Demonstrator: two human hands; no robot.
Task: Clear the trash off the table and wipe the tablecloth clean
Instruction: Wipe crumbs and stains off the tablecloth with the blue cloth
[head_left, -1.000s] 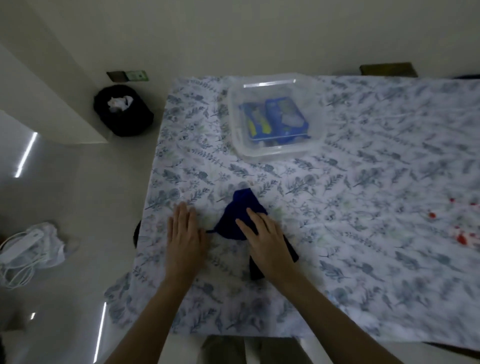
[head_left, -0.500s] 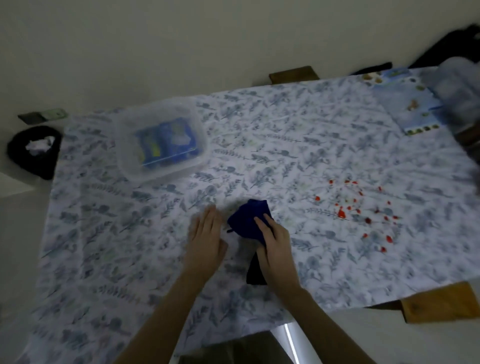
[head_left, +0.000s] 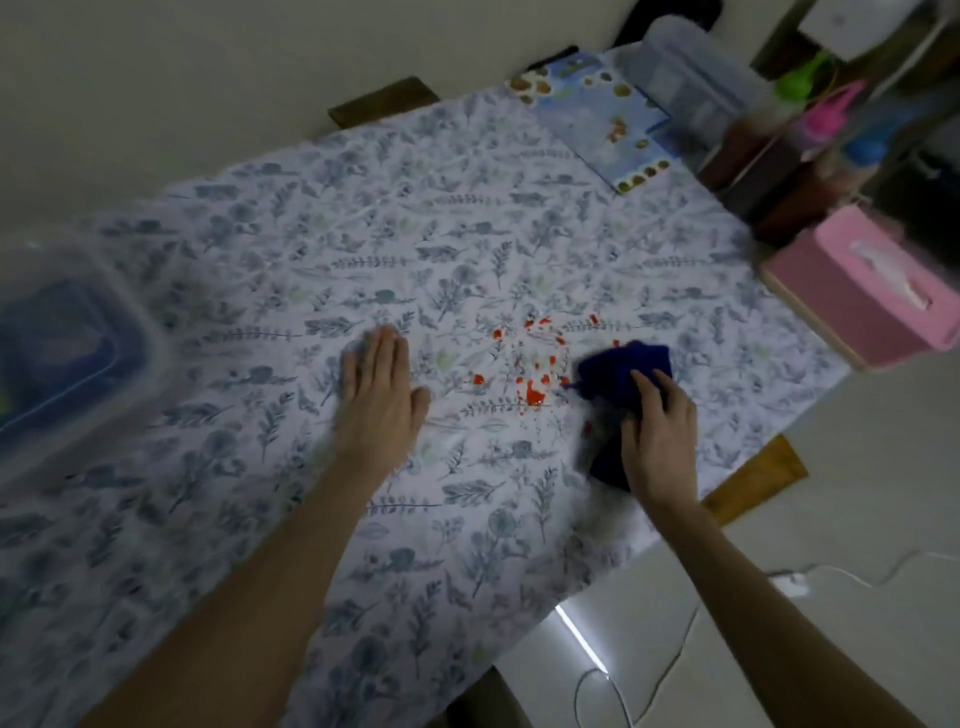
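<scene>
"Checking the grip first: what do you log?"

"Right hand (head_left: 657, 431): grip flat, fingers close together, pressing the dark blue cloth (head_left: 623, 364) onto the tablecloth (head_left: 363, 234). No pinch that I can make out. The cloth sits just right of the red spots (head_left: 532, 395), with the nearest ones at its edge. Left hand (head_left: 382, 395): grip flat on the fabric, left of the spots, holding nothing."

"Step?"

"Judged: wiping stage, spots not yet wiped. The next move likely calls for a firm sweep leftward across the stain, with the left palm bracing the fabric so it doesn't ruck."

"Surroundings, labels?"

"Clear plastic box (head_left: 78, 364) far left, blue contents. Blue picture sheet (head_left: 608, 124) at the far edge. Pink tissue box (head_left: 862, 291) at the right edge. A bare tabletop (head_left: 753, 483) corner shows beyond the right wrist. The print on the sheet is too blurred to read, and no brand or writing is legible anywhere."
</scene>
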